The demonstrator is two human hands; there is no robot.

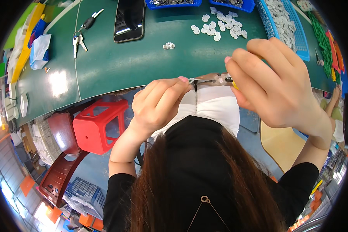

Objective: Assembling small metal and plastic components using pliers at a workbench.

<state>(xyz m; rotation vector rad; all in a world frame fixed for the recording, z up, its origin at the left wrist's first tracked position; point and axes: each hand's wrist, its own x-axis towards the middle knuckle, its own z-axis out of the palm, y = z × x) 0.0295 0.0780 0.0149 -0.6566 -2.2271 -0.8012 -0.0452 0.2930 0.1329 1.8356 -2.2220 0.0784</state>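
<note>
My left hand (156, 102) is closed in a pinch on a small whitish part (191, 80) just off the near table edge. In my right hand (276, 83) is a pair of long-nosed pliers (221, 79) with yellow on the handle, mostly hidden by the fingers. The thin jaws point left, toward the pinched part; whether they touch it I cannot tell. Beyond my hands a similar small part (168, 45) lies alone on the green table (112, 65). A loose pile of pale grey parts (229, 24) is spread farther right.
A blue basket (302, 42) full of pale parts stands at the right. Two blue trays (174, 5) with dark small pieces line the far side. A phone (129, 21) and keys (80, 40) lie left. Below are a red stool (91, 131) and a tan chair (282, 143).
</note>
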